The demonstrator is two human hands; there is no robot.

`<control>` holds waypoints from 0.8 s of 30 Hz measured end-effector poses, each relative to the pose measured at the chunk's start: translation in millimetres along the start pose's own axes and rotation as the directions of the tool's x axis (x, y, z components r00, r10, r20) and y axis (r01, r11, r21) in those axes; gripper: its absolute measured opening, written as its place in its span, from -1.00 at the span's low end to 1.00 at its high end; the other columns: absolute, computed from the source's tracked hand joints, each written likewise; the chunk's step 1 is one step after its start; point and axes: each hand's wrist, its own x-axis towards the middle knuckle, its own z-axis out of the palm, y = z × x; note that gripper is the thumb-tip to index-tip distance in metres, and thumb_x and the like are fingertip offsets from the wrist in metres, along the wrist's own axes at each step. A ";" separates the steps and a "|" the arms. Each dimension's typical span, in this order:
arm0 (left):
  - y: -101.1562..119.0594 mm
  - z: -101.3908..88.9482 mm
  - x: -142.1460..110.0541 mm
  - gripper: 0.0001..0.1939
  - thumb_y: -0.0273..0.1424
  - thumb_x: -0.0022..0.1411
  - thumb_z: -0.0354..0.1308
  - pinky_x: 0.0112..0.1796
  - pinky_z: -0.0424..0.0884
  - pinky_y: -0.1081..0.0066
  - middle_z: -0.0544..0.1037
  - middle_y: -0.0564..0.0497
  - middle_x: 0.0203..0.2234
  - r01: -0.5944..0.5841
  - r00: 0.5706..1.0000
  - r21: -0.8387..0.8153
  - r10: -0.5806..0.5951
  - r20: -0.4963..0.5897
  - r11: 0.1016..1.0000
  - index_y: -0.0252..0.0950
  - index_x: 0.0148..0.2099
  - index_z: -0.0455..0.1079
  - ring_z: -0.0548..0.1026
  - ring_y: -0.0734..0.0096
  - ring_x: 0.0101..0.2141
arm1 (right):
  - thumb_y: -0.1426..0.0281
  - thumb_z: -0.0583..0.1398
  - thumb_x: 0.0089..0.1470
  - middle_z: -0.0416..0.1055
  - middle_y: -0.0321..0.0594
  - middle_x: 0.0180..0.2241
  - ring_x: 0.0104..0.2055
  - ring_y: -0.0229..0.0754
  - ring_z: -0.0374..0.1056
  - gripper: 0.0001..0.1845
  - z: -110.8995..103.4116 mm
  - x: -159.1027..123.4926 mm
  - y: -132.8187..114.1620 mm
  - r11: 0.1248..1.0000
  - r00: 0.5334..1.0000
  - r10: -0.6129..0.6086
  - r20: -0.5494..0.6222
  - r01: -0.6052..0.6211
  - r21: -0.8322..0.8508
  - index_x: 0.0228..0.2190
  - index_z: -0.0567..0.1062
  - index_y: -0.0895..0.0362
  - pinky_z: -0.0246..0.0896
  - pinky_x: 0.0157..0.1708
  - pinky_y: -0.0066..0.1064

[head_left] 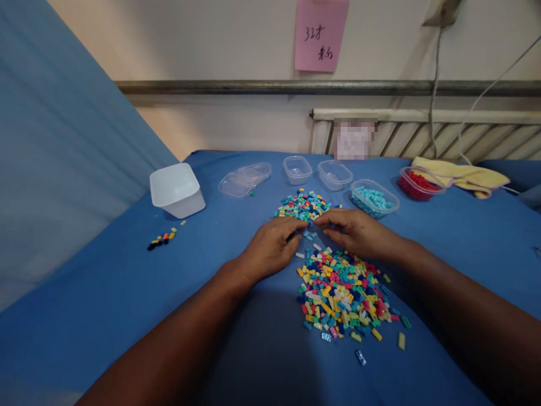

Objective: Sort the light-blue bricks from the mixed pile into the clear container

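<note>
My left hand (pixel 273 245) and my right hand (pixel 357 231) rest palm down on the blue cloth, fingertips nearly touching between two heaps of small plastic bricks. Both hands have their fingers curled in a pinch over a few loose bricks; what they grip is too small to name. A large mixed-colour brick pile (pixel 342 293) lies just in front of me, below the hands. A smaller pile (pixel 303 204) sits just beyond the fingertips.
A white tub (pixel 177 189) stands at the left, with a few dark and orange bricks (pixel 163 238) near it. Clear lids (pixel 245 180), two clear tubs (pixel 297 169) (pixel 335 175), a tub of light-blue bricks (pixel 374 198) and a tub of red bricks (pixel 419 185) line the back. A yellow cloth (pixel 465 176) lies far right.
</note>
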 end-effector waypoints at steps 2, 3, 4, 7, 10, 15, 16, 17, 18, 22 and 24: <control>0.9 2.3 1.0 -0.76 -0.56 0.46 0.26 0.00 0.51 0.18 0.68 -0.06 -0.05 0.015 1.000 0.030 -0.015 0.026 0.999 -0.34 0.11 0.59 0.63 0.18 -0.05 | 0.48 0.28 0.33 0.70 -0.11 -0.03 -0.04 -0.04 0.62 -0.68 7.0 5.9 -2.6 0.999 1.000 -0.013 0.028 0.013 -0.035 0.07 0.66 0.05 0.46 0.02 -0.22; 1.2 3.7 1.8 -0.80 -0.58 0.43 0.29 -0.04 0.50 0.19 0.67 -0.04 -0.10 0.022 0.999 0.039 -0.023 0.029 0.999 -0.33 0.06 0.59 0.62 0.19 -0.09 | 0.48 0.31 0.32 0.70 -0.10 -0.05 -0.07 -0.04 0.61 -0.68 10.3 9.0 -4.2 0.999 0.999 -0.012 0.047 0.014 -0.048 0.08 0.65 0.06 0.44 0.00 -0.23; 1.3 5.5 2.7 -0.82 -0.60 0.40 0.32 -0.07 0.48 0.20 0.67 -0.02 -0.14 0.028 0.999 0.043 -0.029 0.024 0.999 -0.32 0.00 0.59 0.61 0.20 -0.13 | 0.48 0.34 0.30 0.69 -0.10 -0.06 -0.08 -0.04 0.60 -0.67 13.2 11.9 -6.0 0.998 0.998 -0.010 0.060 0.014 -0.058 0.08 0.64 0.08 0.43 -0.02 -0.24; 0.5 12.7 5.6 -0.80 -0.64 0.32 0.38 -0.11 0.45 0.24 0.66 0.03 -0.19 0.026 0.999 0.024 -0.026 -0.020 0.999 -0.30 -0.08 0.56 0.59 0.24 -0.19 | 0.50 0.39 0.25 0.67 -0.13 -0.13 -0.12 -0.05 0.55 -0.72 18.5 17.9 -11.9 0.997 0.998 0.005 0.069 0.000 -0.078 0.00 0.63 0.09 0.37 -0.09 -0.28; -0.1 19.0 7.3 -0.79 -0.66 0.31 0.37 -0.11 0.44 0.28 0.67 0.05 -0.20 0.024 0.999 -0.013 -0.024 -0.038 1.000 -0.28 -0.12 0.52 0.59 0.28 -0.19 | 0.57 0.35 0.23 0.63 -0.20 -0.23 -0.22 -0.11 0.49 -0.80 19.4 18.9 -16.0 0.995 0.996 0.017 0.082 -0.009 -0.098 -0.13 0.60 0.09 0.28 -0.20 -0.34; 3.0 18.1 7.2 -0.84 -0.61 0.41 0.26 -0.11 0.46 0.31 0.65 0.06 -0.21 0.031 0.996 -0.053 -0.035 -0.084 0.998 -0.25 -0.09 0.52 0.61 0.32 -0.18 | 0.65 0.24 0.19 0.63 -0.17 -0.25 -0.24 -0.09 0.51 -0.71 19.0 14.3 -12.3 0.978 0.997 0.018 0.080 -0.001 -0.208 -0.14 0.61 0.10 0.31 -0.19 -0.32; 3.5 16.5 7.1 -0.85 -0.60 0.44 0.23 -0.09 0.47 0.30 0.66 0.05 -0.20 0.032 0.992 -0.052 -0.038 -0.123 0.998 -0.25 -0.06 0.53 0.61 0.33 -0.16 | 0.66 0.23 0.18 0.64 -0.15 -0.23 -0.20 -0.07 0.53 -0.69 18.9 13.3 -10.5 0.973 0.997 0.020 0.077 -0.002 -0.232 -0.13 0.63 0.10 0.34 -0.15 -0.30; 3.5 14.7 7.3 -0.85 -0.58 0.46 0.21 -0.07 0.48 0.30 0.66 0.04 -0.18 0.036 0.984 -0.048 -0.044 -0.170 0.998 -0.25 -0.04 0.54 0.62 0.33 -0.15 | 0.66 0.22 0.18 0.66 -0.13 -0.21 -0.16 -0.04 0.56 -0.67 18.5 12.3 -8.9 0.968 0.997 0.024 0.078 -0.004 -0.249 -0.13 0.65 0.09 0.37 -0.11 -0.28; 2.8 12.8 7.6 -0.85 -0.55 0.48 0.19 -0.06 0.49 0.30 0.66 0.02 -0.16 0.043 0.973 -0.050 -0.053 -0.223 0.998 -0.25 -0.02 0.55 0.62 0.33 -0.14 | 0.66 0.22 0.17 0.67 -0.11 -0.19 -0.13 -0.03 0.57 -0.66 17.8 11.4 -7.6 0.966 0.996 0.029 0.084 -0.006 -0.260 -0.14 0.67 0.09 0.39 -0.08 -0.27; -8.7 4.9 10.7 -0.86 -0.47 0.49 0.21 -0.12 0.50 0.34 0.67 0.03 -0.20 0.156 0.897 -0.165 -0.209 -0.389 0.974 -0.25 -0.02 0.60 0.60 0.38 -0.21 | 0.64 0.22 0.23 0.69 -0.09 -0.18 -0.10 0.00 0.61 -0.69 11.3 9.2 -7.3 0.951 0.991 0.059 0.123 -0.018 -0.308 -0.18 0.70 0.09 0.43 -0.04 -0.26; -17.0 1.2 12.2 -0.85 -0.43 0.46 0.22 -0.12 0.51 0.35 0.67 0.03 -0.20 0.233 0.849 -0.243 -0.318 -0.421 0.942 -0.27 -0.02 0.61 0.61 0.37 -0.21 | 0.62 0.21 0.26 0.69 -0.07 -0.19 -0.11 0.00 0.61 -0.71 7.2 8.3 -8.9 0.942 0.985 0.075 0.153 -0.020 -0.335 -0.19 0.70 0.10 0.43 -0.07 -0.27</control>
